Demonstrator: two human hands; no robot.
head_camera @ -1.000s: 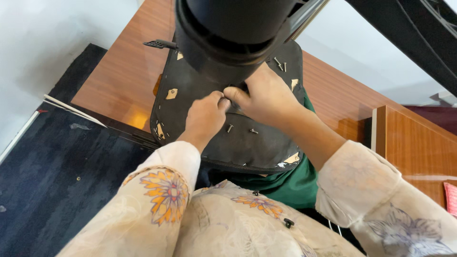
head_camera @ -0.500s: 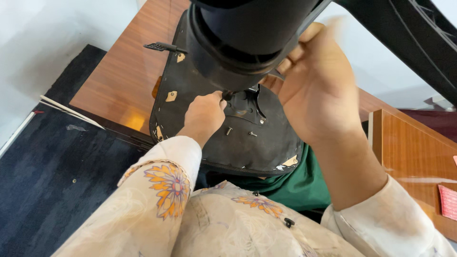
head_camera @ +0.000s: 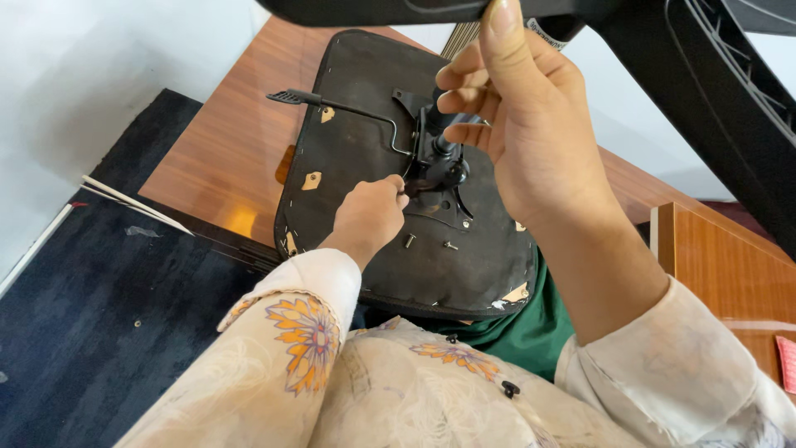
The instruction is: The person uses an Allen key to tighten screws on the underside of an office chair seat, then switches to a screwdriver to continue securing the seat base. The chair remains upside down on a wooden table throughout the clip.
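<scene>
Item: upturned office chair seat [head_camera: 348, 149], black underside up, lying on a wooden table [head_camera: 224, 158]. I see the metal mechanism plate [head_camera: 439, 195] seated at its centre, lever [head_camera: 332, 104] attached; two loose bolts [head_camera: 408, 241] lie beside it, so fastening looks unfinished. My left hand [head_camera: 369, 217] pinches something small at the plate, probably a bolt. My right hand [head_camera: 522, 133] curls loosely, raised; what it holds is hidden. Upper black part is cut off.

Upturned seat [head_camera: 365, 149], frame centre, on desk [head_camera: 224, 141]; left hand [head_camera: 369, 217] pinched at mechanism [head_camera: 439, 170]; right hand [head_camera: 531, 124] raised, upper centre.
</scene>
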